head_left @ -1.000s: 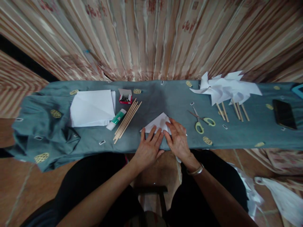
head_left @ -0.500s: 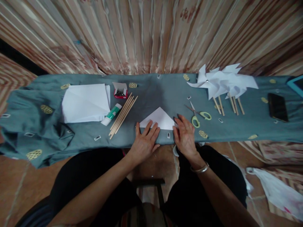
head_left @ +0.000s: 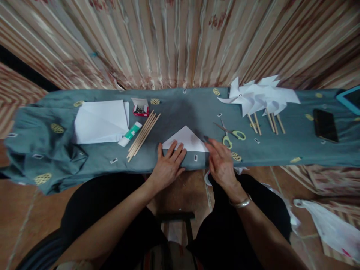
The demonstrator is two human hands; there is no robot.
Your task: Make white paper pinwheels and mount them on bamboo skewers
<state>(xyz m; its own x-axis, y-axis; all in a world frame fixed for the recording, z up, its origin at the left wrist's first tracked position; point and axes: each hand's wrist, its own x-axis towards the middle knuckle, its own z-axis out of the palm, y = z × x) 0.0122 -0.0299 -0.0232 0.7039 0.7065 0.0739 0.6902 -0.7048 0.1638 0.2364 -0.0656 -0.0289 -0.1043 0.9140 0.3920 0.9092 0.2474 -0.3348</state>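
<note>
A white sheet of paper (head_left: 191, 141), folded into a triangle, lies on the cloth-covered table in front of me with its point facing away. My left hand (head_left: 168, 162) rests flat on its left part, fingers spread. At the triangle's right corner is my right hand (head_left: 222, 159), its fingers bent and pressed together on the paper's edge; part of that corner is hidden beneath them. A pair of scissors (head_left: 234, 134) with green handles lies spread just beyond my right hand.
Left of the paper lie wooden sticks (head_left: 144, 137), a green-and-white glue stick (head_left: 131, 134), a small red box of metal pins (head_left: 140, 109) and a paper stack (head_left: 101, 122). To the right are several paper pinwheels (head_left: 260, 95), a dark phone (head_left: 325, 125) and a blue-edged device (head_left: 350, 99).
My right hand's fingers have drawn closer together at the paper's right corner. My left hand still lies flat on the paper. The whole view has shifted slightly.
</note>
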